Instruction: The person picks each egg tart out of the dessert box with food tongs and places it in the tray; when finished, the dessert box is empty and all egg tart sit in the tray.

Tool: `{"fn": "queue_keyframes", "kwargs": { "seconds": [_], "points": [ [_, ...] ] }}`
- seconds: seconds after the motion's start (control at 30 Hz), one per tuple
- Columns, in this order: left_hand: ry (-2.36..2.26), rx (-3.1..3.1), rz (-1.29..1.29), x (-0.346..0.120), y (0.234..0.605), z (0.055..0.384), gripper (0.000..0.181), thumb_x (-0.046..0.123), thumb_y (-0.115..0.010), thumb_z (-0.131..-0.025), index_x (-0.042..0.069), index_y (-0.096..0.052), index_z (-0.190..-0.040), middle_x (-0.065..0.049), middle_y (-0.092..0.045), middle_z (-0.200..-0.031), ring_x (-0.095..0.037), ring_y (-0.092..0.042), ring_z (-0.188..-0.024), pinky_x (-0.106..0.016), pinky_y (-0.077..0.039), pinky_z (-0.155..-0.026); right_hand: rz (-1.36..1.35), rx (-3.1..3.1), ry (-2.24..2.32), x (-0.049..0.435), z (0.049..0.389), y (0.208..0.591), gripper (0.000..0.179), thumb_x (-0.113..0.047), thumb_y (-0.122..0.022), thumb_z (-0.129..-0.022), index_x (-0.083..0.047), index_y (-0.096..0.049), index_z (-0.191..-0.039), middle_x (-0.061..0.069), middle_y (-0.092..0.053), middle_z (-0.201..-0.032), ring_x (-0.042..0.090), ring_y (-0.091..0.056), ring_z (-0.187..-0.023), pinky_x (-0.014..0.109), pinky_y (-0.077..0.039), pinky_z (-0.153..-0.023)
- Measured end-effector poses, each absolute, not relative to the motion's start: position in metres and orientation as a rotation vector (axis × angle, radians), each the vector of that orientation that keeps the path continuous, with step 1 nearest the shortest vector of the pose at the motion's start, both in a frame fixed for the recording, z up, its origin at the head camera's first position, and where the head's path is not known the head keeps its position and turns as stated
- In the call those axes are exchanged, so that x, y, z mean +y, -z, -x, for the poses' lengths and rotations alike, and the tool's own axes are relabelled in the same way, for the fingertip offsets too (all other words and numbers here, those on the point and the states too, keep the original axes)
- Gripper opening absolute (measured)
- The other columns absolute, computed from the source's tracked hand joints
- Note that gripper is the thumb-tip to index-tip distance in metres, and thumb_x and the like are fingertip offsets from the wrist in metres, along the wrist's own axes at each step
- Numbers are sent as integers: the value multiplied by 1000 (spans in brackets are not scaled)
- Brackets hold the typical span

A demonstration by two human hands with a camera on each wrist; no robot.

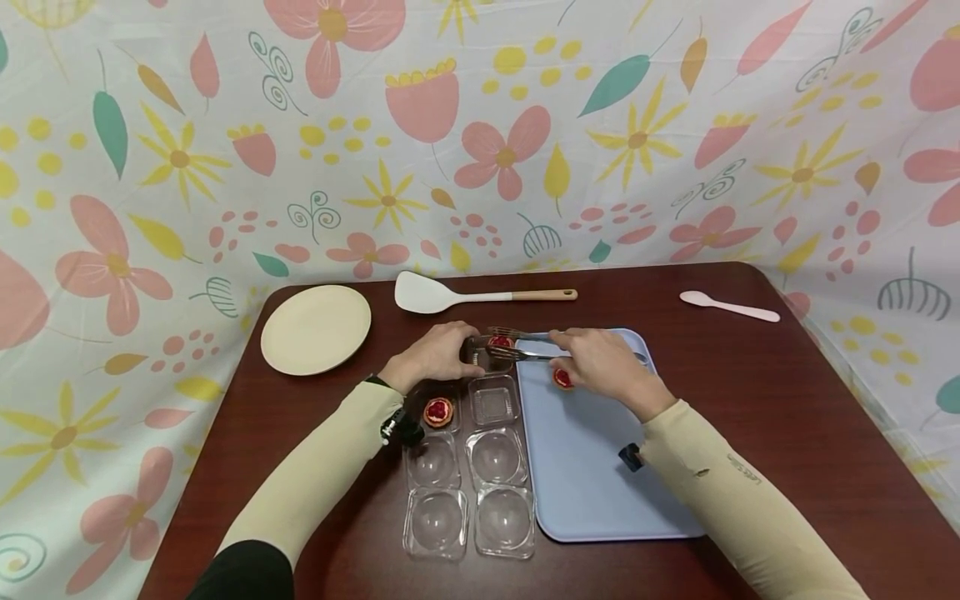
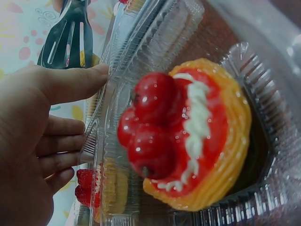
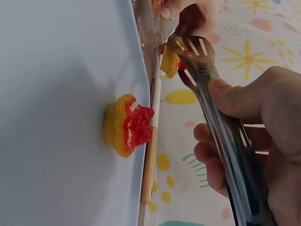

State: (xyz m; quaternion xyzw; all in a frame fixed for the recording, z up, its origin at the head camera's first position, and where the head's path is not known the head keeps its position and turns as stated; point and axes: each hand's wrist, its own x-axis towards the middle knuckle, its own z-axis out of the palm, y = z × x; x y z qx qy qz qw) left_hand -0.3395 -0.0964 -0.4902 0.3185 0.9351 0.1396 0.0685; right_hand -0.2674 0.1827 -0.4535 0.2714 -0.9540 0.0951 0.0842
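My right hand grips metal tongs with slotted ends. Between the tong ends is a small fruit tart with a yellow crust and red topping, over the farthest right clear plastic container. My left hand holds that container at its left side, thumb and fingers spread along its edges. Below my left wrist, another tart, topped with red berries and white cream, sits in a clear container. One more tart rests on the blue tray, beside my right hand.
Several clear containers stand in two columns left of the tray. A cream plate lies at the back left, with a white spatula along the back. A pink spoon is at the back right. Behind the table hangs a patterned cloth.
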Motion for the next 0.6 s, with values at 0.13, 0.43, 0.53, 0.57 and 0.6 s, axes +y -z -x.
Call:
{"fn": "queue_keyframes", "kwargs": {
  "seconds": [0.13,0.43,0.53,0.57,0.6],
  "points": [
    [-439,2811,-950,-97,490,339,71,49,-77,-78,7,-57,-132,-9,-59,-131,-25,-53,-124,-38,-40,-107,-789,-2873,-301,186,267,451,47,-27,-74,-87,-4,-64,-127,15,-70,-113,23,-67,-72,29,-43,-47],
    [-437,2820,-959,-96,490,338,68,49,-77,-78,8,-58,-130,-7,-59,-129,-23,-54,-123,-36,-40,-106,-773,-2851,-308,198,263,450,46,-28,-74,-86,-4,-65,-125,17,-70,-112,29,-70,-85,42,-56,-64],
    [-441,2818,-957,-96,490,338,68,48,-77,-78,8,-58,-130,-7,-59,-129,-23,-54,-123,-36,-40,-106,-766,-2836,-317,202,261,450,47,-29,-74,-86,-3,-65,-125,20,-69,-115,31,-71,-87,45,-56,-68],
    [-445,2817,-955,-96,489,338,68,48,-77,-78,8,-58,-130,-7,-59,-129,-23,-54,-123,-36,-40,-106,-763,-2829,-316,204,261,451,47,-29,-74,-86,-2,-65,-125,20,-69,-116,31,-71,-87,46,-56,-69],
    [-445,2818,-955,-96,489,337,68,48,-77,-78,8,-58,-130,-7,-59,-129,-23,-54,-123,-36,-40,-106,-758,-2828,-317,205,260,451,47,-29,-74,-86,-2,-65,-125,20,-68,-117,31,-71,-88,46,-56,-71]
  ]
}}
